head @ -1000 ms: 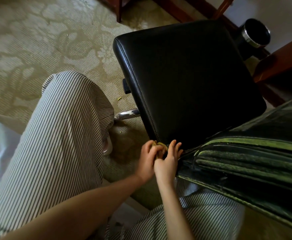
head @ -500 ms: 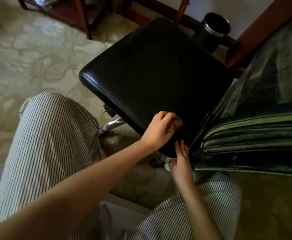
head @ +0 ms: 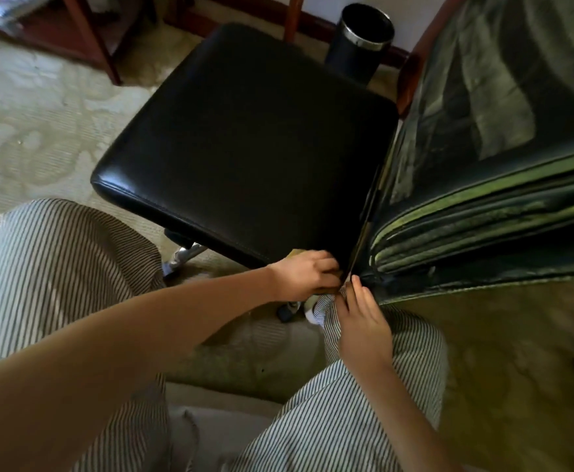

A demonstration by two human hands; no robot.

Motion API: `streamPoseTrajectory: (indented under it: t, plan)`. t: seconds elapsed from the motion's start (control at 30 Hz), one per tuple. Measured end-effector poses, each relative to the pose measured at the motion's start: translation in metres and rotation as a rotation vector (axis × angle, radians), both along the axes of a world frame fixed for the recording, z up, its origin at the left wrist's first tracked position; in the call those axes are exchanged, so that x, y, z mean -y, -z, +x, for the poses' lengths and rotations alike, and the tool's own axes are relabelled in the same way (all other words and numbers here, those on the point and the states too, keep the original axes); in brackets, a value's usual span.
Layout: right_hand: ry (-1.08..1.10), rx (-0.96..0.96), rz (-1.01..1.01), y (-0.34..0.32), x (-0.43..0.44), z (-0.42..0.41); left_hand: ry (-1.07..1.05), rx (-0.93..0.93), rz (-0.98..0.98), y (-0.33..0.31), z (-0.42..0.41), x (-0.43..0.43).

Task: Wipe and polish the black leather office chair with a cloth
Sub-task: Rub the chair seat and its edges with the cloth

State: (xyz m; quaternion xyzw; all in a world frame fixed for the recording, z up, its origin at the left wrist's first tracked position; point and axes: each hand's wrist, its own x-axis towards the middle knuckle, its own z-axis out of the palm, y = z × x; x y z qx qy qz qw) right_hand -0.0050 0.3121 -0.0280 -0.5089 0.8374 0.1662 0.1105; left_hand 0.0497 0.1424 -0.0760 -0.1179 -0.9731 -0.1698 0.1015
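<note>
Black leather office chair seat point(head: 244, 141), glossy and level, stitched seam along its near edge, ribbed backrest point(head: 483, 216) along its right edge. Yellowish cloth point(head: 295, 252), mostly hidden, at the seat's near right corner.

open carpet point(head: 33, 107) left of seat point(head: 244, 137), backrest point(head: 483, 148) walling its right edge, bin point(head: 360, 42) just behind

We had one wide-angle view from our head, which faced forward and steeply down, close above our knees point(head: 71, 267) and the black chair seat point(head: 244, 141), carpet point(head: 23, 131) beyond.
</note>
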Motion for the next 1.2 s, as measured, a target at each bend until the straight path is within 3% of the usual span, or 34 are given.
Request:
streamPoseTrajectory:
  t: [0.1,0.3,0.5,0.7,0.8,0.97,1.2]
  plan:
    - [-0.050,-0.025,0.005,-0.002,0.000,-0.004,0.075,-0.014,-0.064,0.002,0.015,0.010]
    - [-0.087,-0.043,-0.017,0.004,-0.002,-0.005,0.047,0.158,-0.124,-0.002,0.017,0.004]
    - [0.037,-0.084,0.026,-0.001,0.001,-0.007,0.145,0.005,-0.233,-0.001,-0.017,-0.012]
    - [0.043,-0.097,0.090,-0.007,0.004,-0.015,-0.346,0.100,0.173,-0.013,-0.063,-0.025]
    - [0.195,-0.023,-0.050,-0.008,0.010,-0.016,-0.357,0.155,0.109,-0.011,-0.077,-0.014]
    - [0.326,0.170,-0.061,-0.001,0.014,-0.029,-0.197,0.100,0.249,-0.009,-0.081,0.002]
    - [0.426,0.319,-0.062,0.008,0.009,-0.035,0.267,0.101,0.098,-0.005,-0.096,0.010]
